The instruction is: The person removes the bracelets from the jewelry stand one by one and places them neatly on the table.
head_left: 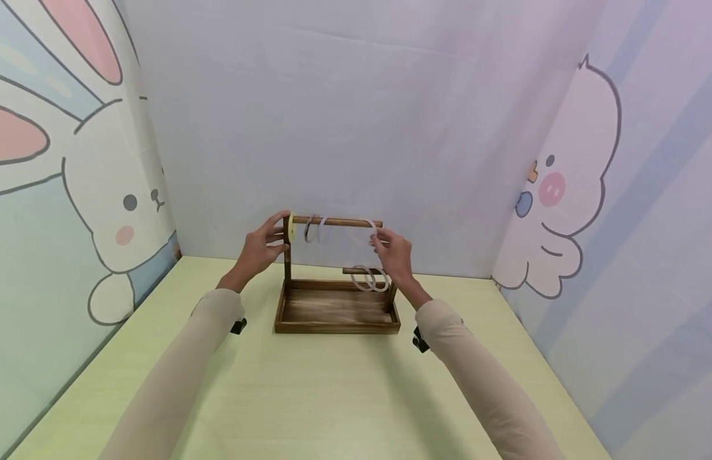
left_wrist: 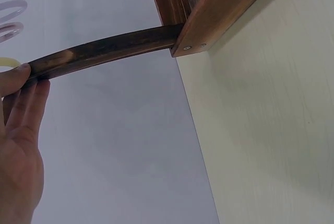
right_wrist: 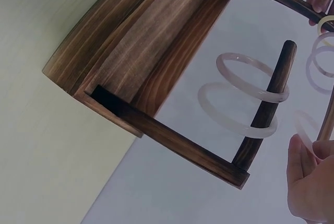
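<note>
A dark wooden bangle stand (head_left: 337,329) has a tray base, a tall left post and two rods. My left hand (head_left: 259,250) grips the top of the tall post (left_wrist: 104,51), thumb on one side and fingers on the other. On the upper rod (head_left: 350,222) hang a yellow bangle (head_left: 292,230) by the post, then a brownish bangle (head_left: 307,231) and a lilac bangle (head_left: 319,233). At that rod's free right end, my right hand (head_left: 395,257) pinches a pale, translucent bangle (head_left: 372,225) that encircles the rod. Two pale bangles (right_wrist: 206,108) hang on the lower rod (right_wrist: 284,65).
The stand is on a pale yellow-green table (head_left: 310,396), near its back edge. A plain backdrop (head_left: 356,128) rises close behind it. Cartoon-printed side walls, with a rabbit (head_left: 100,211) at left and a white chick (head_left: 574,160) at right, flank the table.
</note>
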Tool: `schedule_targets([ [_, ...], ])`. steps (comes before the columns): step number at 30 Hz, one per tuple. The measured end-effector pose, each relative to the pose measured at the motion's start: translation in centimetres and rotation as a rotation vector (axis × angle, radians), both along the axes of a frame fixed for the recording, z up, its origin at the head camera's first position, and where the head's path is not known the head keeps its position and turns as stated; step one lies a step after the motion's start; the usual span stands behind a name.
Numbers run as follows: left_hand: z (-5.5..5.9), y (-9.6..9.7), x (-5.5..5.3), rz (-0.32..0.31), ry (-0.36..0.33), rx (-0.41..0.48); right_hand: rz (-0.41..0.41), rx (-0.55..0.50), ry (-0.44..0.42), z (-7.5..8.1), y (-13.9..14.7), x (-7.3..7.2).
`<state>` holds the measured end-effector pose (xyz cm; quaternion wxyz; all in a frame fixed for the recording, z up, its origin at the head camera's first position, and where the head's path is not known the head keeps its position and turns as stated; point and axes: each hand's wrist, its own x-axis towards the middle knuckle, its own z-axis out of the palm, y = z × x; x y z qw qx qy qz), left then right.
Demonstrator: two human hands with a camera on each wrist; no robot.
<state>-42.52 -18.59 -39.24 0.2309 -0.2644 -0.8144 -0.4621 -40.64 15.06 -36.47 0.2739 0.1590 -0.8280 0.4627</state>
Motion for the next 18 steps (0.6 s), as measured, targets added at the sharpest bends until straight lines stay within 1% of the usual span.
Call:
schedule_targets([
  [4, 0.0, 0.0, 0.0, 0.006, -0.013, 0.004, -0.005, -0.004, -0.008, 0.1, 0.3, 0.2],
  [11, 0.1, 0.1, 0.0, -0.006, -0.014, 0.005, -0.014, -0.03, -0.023, 0.1, 1.3, -0.1],
  [18, 0.0, 0.1, -0.2, -0.004, -0.013, 0.011, -0.019, -0.077, -0.025, 0.1, 2.1, -0.3],
])
